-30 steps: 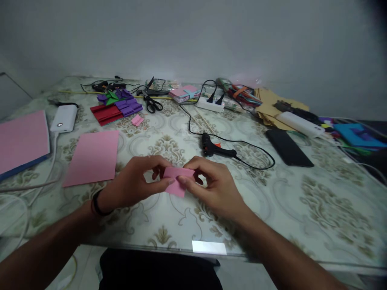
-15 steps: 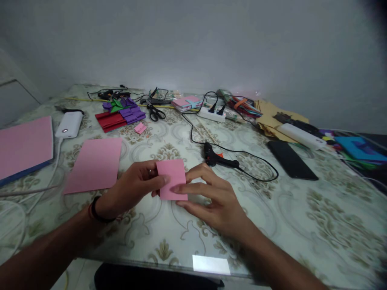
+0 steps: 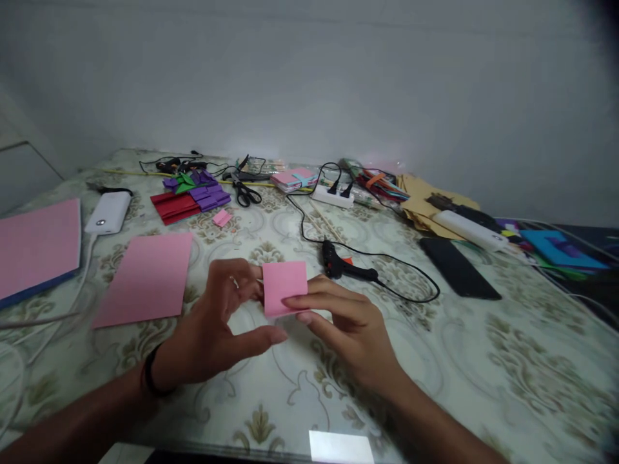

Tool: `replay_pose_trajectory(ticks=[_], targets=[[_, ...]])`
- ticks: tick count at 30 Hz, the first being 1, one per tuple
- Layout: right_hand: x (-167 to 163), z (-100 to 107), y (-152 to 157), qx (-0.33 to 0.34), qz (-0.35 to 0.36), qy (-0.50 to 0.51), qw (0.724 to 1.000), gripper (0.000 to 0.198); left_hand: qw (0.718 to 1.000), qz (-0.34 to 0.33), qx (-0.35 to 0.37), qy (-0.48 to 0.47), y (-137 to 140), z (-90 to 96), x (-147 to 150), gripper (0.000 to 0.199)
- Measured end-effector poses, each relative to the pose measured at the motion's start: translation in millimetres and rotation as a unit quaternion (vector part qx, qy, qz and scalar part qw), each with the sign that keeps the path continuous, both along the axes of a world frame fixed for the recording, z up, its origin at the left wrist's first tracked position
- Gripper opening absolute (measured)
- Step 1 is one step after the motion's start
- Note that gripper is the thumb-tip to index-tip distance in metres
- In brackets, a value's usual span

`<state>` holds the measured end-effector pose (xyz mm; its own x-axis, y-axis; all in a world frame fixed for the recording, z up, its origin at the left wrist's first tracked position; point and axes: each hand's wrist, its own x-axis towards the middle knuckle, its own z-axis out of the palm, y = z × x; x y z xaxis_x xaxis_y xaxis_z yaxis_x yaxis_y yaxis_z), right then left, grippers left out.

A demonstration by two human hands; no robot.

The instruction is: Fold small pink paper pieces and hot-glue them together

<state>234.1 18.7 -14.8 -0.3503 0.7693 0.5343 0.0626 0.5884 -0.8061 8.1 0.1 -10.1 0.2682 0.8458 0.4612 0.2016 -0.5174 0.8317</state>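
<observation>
A small pink paper square (image 3: pixel 285 287) is held up over the table, its lower edge pinched between the thumb and fingers of my right hand (image 3: pixel 351 322). My left hand (image 3: pixel 213 322) is at the paper's left side, thumb stretched out and apart from the paper. Its fingertips reach behind the paper's left edge, so whether they touch it is hidden. A larger pink sheet (image 3: pixel 145 277) lies flat to the left. Behind the paper and to the right rests a black glue gun (image 3: pixel 348 263) with its cord.
Scissors (image 3: pixel 247 193), folded red paper (image 3: pixel 174 207), purple paper (image 3: pixel 209 196) and a small pink scrap (image 3: pixel 222 218) lie farther back. A power strip (image 3: pixel 333 195) holds plugs. On the right is a black phone (image 3: pixel 458 267); on the left, a white power bank (image 3: pixel 109 212).
My left thumb has come off the front of the paper and moved down, the left hand opening. My right hand still holds the paper, which has shifted slightly right. The view has tilted a little.
</observation>
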Motion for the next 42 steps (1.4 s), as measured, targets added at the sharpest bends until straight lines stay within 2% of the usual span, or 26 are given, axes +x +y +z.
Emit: replay_pose_trajectory(ticks=[5, 11, 19, 23, 26, 32, 36, 40, 42], targets=[[-1.2, 1.8, -1.2, -0.007, -0.002, 0.001, 1.000, 0.028, 0.993, 0.008, 0.044, 0.111, 2.9, 7.2, 1.0, 0.015], [-2.9, 4.4, -4.0, -0.016, -0.020, -0.004, 1.000, 0.022, 0.999, 0.010, 0.017, 0.050, 3.2, 11.2, 3.7, 0.008], [-8.2, 4.4, -6.8, -0.034, -0.046, 0.001, 0.998, 0.012, 0.999, 0.020, -0.044, -0.019, 2.4, 5.8, 7.3, 0.009], [-10.0, 0.2, -7.8, -0.095, -0.054, 0.038, 0.993, 0.001, 0.998, 0.025, -0.060, -0.022, 2.7, 4.3, 8.7, 0.006], [-11.0, -1.2, -9.2, -0.128, -0.060, 0.057, 0.988, 0.007, 0.997, 0.030, -0.068, -0.018, 2.2, 2.5, 8.2, 0.005], [-12.7, -2.1, -10.9, -0.139, -0.079, 0.063, 0.985, 0.014, 0.994, 0.057, -0.089, 0.002, 0.0, 0.7, 8.0, 0.006], [-14.0, -3.5, -9.0, -0.173, -0.042, 0.109, 0.978, 0.028, 0.993, 0.059, -0.100, -0.015, 0.1, 3.6, 10.8, 0.008], [-12.4, -2.3, -5.9, -0.204, -0.019, 0.039, 0.978, 0.018, 0.991, 0.061, -0.113, -0.029, 1.0, 2.7, 10.9, 0.016], [-11.0, -1.4, -5.0, -0.197, -0.027, 0.001, 0.980, 0.019, 0.987, 0.047, -0.144, -0.045, 2.4, 1.5, 9.4, 0.030]])
